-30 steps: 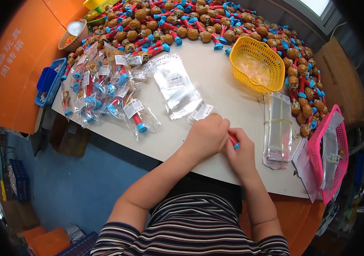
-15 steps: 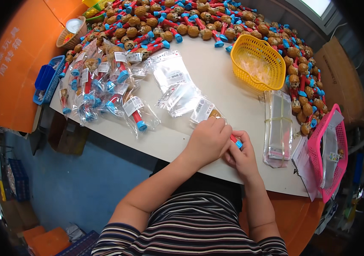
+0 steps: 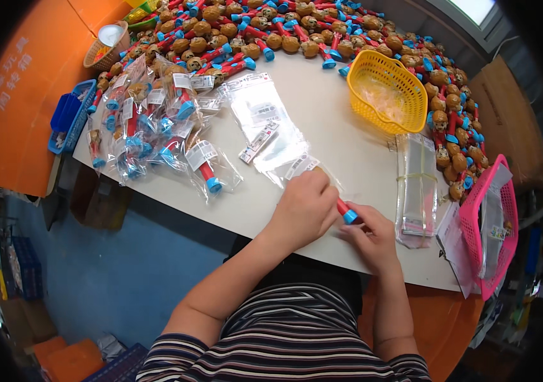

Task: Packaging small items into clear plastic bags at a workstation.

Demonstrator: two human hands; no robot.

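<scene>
My left hand [image 3: 306, 207] is closed around a toy [image 3: 345, 210] with a brown round head, red handle and blue end, at the table's near edge. Its head lies mostly hidden under my fingers, and a clear plastic bag [image 3: 301, 164] with a printed label shows around it. By the blue end, my right hand [image 3: 376, 239] has thumb and fingers drawn together, seemingly at the bag's edge; the film there is hard to make out. Just beyond, flat clear bags [image 3: 262, 108] lie spread on the table. Several bagged toys [image 3: 204, 162] are heaped to the left.
Unbagged toys [image 3: 290, 43] pile along the far and right sides. A yellow basket [image 3: 421, 95] holds pale clear pieces. Banded clear sleeves [image 3: 416, 191] lie at the right, beside a pink basket [image 3: 468, 223]. A blue basket [image 3: 83, 121] sits at the left edge.
My right hand has shifted slightly right and down, away from the left one, and more of the red handle shows. My left hand keeps its grip on the toy.
</scene>
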